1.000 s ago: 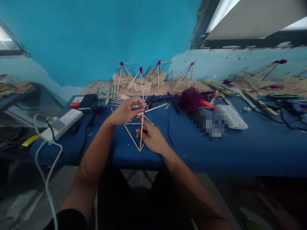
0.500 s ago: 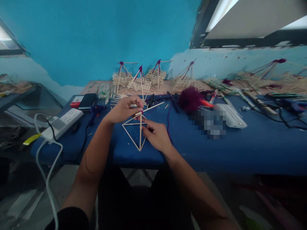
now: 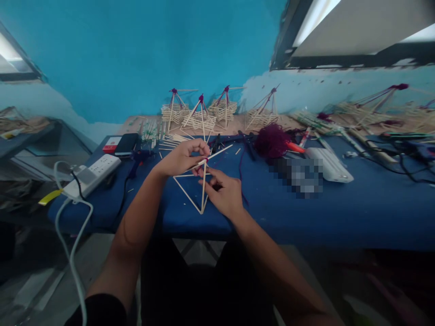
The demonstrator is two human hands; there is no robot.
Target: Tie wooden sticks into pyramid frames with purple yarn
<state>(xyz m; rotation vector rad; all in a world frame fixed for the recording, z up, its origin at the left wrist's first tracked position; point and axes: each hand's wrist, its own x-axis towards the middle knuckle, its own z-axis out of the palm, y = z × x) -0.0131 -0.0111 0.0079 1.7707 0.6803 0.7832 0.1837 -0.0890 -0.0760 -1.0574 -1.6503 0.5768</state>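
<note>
A pyramid-like frame of thin wooden sticks point(image 3: 188, 194) rests on the blue table in front of me, its sticks meeting at a top joint wound with purple yarn point(image 3: 206, 160). My left hand point(image 3: 186, 156) is closed at that joint from the left, thumb and fingers pinching the stick tops. Just below and to the right, my right hand point(image 3: 224, 188) is closed too, its fingertips at the upright sticks under the joint. Whether those fingertips also pinch yarn is too small to make out. One longer stick point(image 3: 222, 151) sticks out to the upper right.
Finished-looking stick pieces with purple tops point(image 3: 200, 117) line the wall side. A purple yarn ball point(image 3: 271, 140) lies right of my hands, near a white device point(image 3: 328, 164). On the left are a blue glue gun point(image 3: 136, 160), a power strip point(image 3: 98, 170) and loose sticks point(image 3: 170, 142).
Both hands stay at the yarn-wound joint, with the top of the stick frame shifted slightly to the right. My left fingers have moved a little. The camera view has shifted slightly.
</note>
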